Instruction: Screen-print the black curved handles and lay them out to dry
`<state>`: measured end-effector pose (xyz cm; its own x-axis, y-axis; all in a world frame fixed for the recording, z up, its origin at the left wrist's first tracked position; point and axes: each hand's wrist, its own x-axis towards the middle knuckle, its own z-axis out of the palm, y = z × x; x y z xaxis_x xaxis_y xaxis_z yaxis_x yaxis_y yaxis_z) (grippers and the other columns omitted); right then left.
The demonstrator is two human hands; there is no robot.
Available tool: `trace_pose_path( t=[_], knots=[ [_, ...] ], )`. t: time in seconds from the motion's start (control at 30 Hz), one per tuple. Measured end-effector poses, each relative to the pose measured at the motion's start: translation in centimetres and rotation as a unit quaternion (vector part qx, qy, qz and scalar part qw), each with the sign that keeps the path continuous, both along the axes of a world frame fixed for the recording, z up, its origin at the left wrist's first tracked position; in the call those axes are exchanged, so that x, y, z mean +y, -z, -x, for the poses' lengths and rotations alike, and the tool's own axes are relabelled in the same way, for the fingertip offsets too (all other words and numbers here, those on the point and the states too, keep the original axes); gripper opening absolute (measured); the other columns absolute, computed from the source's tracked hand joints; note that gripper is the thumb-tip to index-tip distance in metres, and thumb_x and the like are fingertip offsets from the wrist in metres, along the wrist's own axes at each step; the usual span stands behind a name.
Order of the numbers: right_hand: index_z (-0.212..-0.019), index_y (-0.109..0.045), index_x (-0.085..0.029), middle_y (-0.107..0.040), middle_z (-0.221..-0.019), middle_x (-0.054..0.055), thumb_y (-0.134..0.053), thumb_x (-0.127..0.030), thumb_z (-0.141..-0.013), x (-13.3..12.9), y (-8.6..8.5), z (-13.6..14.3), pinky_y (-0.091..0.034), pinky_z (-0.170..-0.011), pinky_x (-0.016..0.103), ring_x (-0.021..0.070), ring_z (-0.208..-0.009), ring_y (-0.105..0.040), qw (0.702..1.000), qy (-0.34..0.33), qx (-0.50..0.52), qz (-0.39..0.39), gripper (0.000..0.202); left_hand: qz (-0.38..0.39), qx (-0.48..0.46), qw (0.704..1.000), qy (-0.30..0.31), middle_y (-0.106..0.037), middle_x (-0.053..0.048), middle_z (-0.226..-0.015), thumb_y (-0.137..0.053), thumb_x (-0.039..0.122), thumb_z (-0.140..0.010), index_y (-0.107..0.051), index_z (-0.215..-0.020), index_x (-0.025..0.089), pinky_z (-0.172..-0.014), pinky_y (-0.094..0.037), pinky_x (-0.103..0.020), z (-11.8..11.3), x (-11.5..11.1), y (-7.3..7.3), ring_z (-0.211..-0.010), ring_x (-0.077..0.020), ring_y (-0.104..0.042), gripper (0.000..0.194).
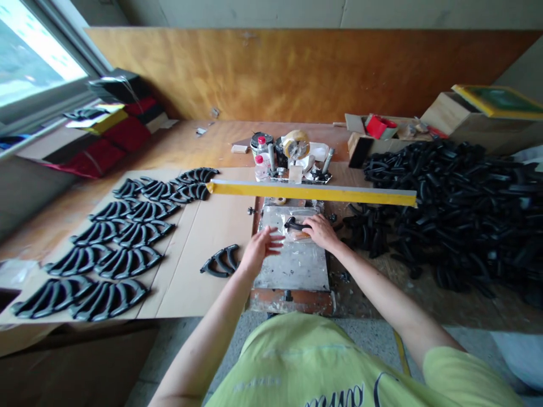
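Observation:
My right hand (pixel 321 230) holds one end of a curved black piece (pixel 296 225) over the middle of a metal plate (pixel 297 265). To its left, my left hand (pixel 263 249) hovers above the plate's left side, fingers apart and holding nothing. A yellow-edged bar (pixel 314 195) spans across just beyond both hands. Left of my left hand, a small group of black pieces (pixel 220 261) lies on the cardboard (pixel 190 232).
Rows of fanned black pieces (pixel 127 257) cover the cardboard's left part. A large heap of black pieces (pixel 462 209) fills the right side. Red-capped bottles (pixel 260 168) and a tape roll (pixel 296 144) stand behind the bar. Boxes sit at both back corners.

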<state>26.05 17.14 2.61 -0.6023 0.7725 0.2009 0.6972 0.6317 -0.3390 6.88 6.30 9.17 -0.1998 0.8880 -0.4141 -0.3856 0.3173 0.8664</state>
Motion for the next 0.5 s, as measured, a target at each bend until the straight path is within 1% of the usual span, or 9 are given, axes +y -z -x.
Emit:
trace_pose_path(
  t=[0.07,0.17,0.2,0.23,0.27,0.33,0.37,0.43,0.5],
  knots=[
    [-0.095,-0.069,-0.019,-0.063,-0.090,0.008,-0.063,-0.027,-0.088,-2.7,-1.0,1.2,-0.044,-0.089,0.036,0.0227,-0.095,-0.054,0.998,-0.061,0.018,-0.021,0.013,0.066,-0.046,0.996,0.042,-0.071,-0.015,-0.105,-0.060,0.060,-0.081,-0.058,-0.114,0.015,-0.057,-0.054,-0.027,-1.7,-2.3,2.8,-0.081,-0.0209,-0.070,0.056],
    [-0.104,-0.069,-0.023,-0.066,-0.094,0.006,-0.056,-0.023,-0.092,-5.2,-1.3,1.7,-0.045,-0.089,0.033,0.0200,-0.095,-0.056,0.974,-0.221,0.044,-0.016,0.018,0.095,-0.068,0.993,-0.010,-0.072,-0.014,-0.097,-0.059,0.056,-0.082,-0.063,-0.099,0.014,-0.052,-0.050,-0.024,-1.8,-5.5,5.6,-0.075,-0.0196,-0.070,0.046],
    [-0.107,-0.069,-0.024,-0.067,-0.096,0.005,-0.052,-0.021,-0.093,-5.0,-1.0,1.2,-0.045,-0.089,0.032,0.0190,-0.096,-0.057,0.971,-0.233,0.052,-0.006,0.022,0.105,-0.053,0.992,-0.035,-0.073,-0.013,-0.092,-0.058,0.055,-0.082,-0.065,-0.093,0.013,-0.050,-0.048,-0.023,-0.9,-6.6,6.3,-0.070,-0.0183,-0.069,0.044],
    [-0.108,-0.069,-0.024,-0.068,-0.098,0.005,-0.049,-0.017,-0.094,-4.3,-0.6,0.2,-0.046,-0.089,0.032,0.0185,-0.097,-0.059,0.977,-0.205,0.057,0.003,0.025,0.120,-0.027,0.990,-0.062,-0.073,-0.013,-0.088,-0.056,0.055,-0.082,-0.065,-0.087,0.012,-0.049,-0.047,-0.022,0.5,-7.6,7.0,-0.065,-0.0174,-0.068,0.044],
    [-0.107,-0.069,-0.023,-0.069,-0.100,0.005,-0.047,-0.014,-0.094,-3.2,0.0,-1.0,-0.046,-0.088,0.032,0.0186,-0.098,-0.060,0.989,-0.140,0.056,0.012,0.028,0.136,0.006,0.986,-0.093,-0.073,-0.013,-0.086,-0.054,0.055,-0.082,-0.066,-0.084,0.011,-0.048,-0.046,-0.023,2.3,-8.7,7.8,-0.062,-0.0169,-0.067,0.045],
    [-0.101,-0.071,-0.019,-0.070,-0.101,0.008,-0.044,-0.006,-0.090,0.0,1.6,-4.2,-0.047,-0.087,0.033,0.0199,-0.097,-0.062,0.998,0.036,0.027,0.032,0.032,0.178,0.076,0.967,-0.165,-0.073,-0.013,-0.081,-0.047,0.053,-0.084,-0.065,-0.079,0.012,-0.051,-0.048,-0.025,6.4,-11.0,9.4,-0.060,-0.0173,-0.066,0.045],
    [-0.100,-0.071,-0.018,-0.071,-0.101,0.009,-0.045,-0.003,-0.087,1.7,2.5,-5.8,-0.048,-0.087,0.034,0.0206,-0.097,-0.063,0.994,0.093,-0.002,0.049,0.033,0.200,0.110,0.952,-0.201,-0.072,-0.013,-0.077,-0.043,0.050,-0.085,-0.065,-0.076,0.013,-0.051,-0.049,-0.026,8.4,-12.1,10.2,-0.058,-0.0174,-0.064,0.043],
    [-0.101,-0.071,-0.018,-0.071,-0.105,0.010,-0.050,0.000,-0.082,4.1,4.4,-8.4,-0.048,-0.090,0.034,0.0214,-0.099,-0.064,0.988,0.127,-0.044,0.079,0.034,0.258,0.156,0.926,-0.228,-0.069,-0.012,-0.067,-0.037,0.045,-0.086,-0.062,-0.068,0.016,-0.050,-0.050,-0.030,11.7,-13.8,11.8,-0.052,-0.0192,-0.061,0.042],
    [-0.103,-0.071,-0.018,-0.070,-0.108,0.011,-0.056,-0.002,-0.078,5.0,5.8,-10.1,-0.047,-0.092,0.035,0.0220,-0.102,-0.064,0.988,0.114,-0.057,0.088,0.033,0.301,0.186,0.912,-0.206,-0.065,-0.012,-0.059,-0.034,0.043,-0.086,-0.059,-0.060,0.019,-0.049,-0.049,-0.032,13.7,-14.8,12.9,-0.050,-0.0216,-0.059,0.043]
  ],
)
